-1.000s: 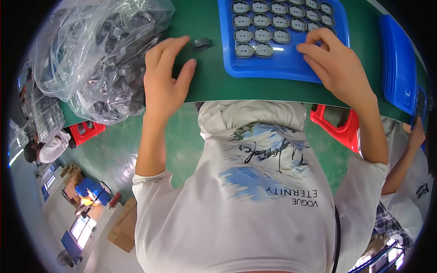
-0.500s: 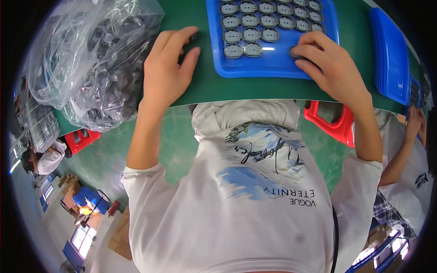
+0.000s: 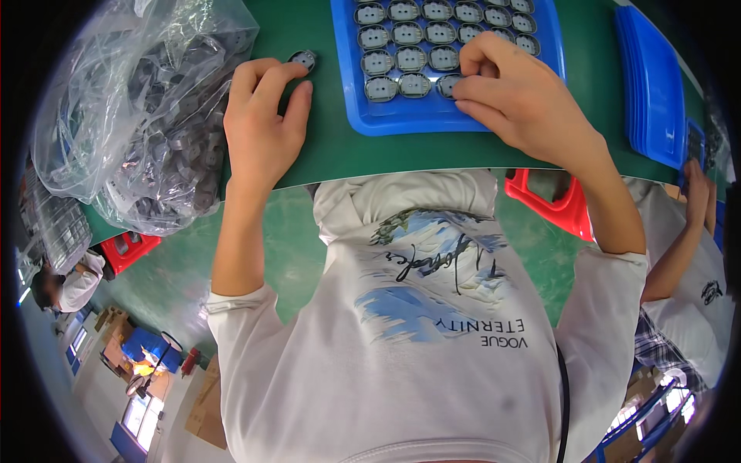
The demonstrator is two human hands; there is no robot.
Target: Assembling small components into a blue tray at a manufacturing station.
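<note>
My right hand (image 3: pixel 525 96) pinches a small grey oval plastic housing (image 3: pixel 447 86) between thumb and fingertips, low over the blue tray (image 3: pixel 421 125). That housing is at the right end of the nearest row, beside two others; fingers cover part of it. Several matching housings (image 3: pixel 414 85) lie in rows in the tray, their pale inner faces up. On the left, my left hand (image 3: pixel 266 127) rests on the green table with its thumb apart from its fingers. Its index fingertip touches a single grey housing (image 3: pixel 304 59) lying on the table.
A clear plastic bag (image 3: pixel 174 147) full of grey parts stands at the left, close to my left forearm. Stacked blue trays (image 3: pixel 654 89) sit at the right. A co-worker's hands (image 3: pixel 698 197) are at the far right edge. Red stools (image 3: pixel 552 204) stand below the table.
My right hand has moved left with its housing, to the end of the nearest row. My left hand has shifted slightly, and the housing at its fingertip now shows more. The whole view has shifted slightly.
</note>
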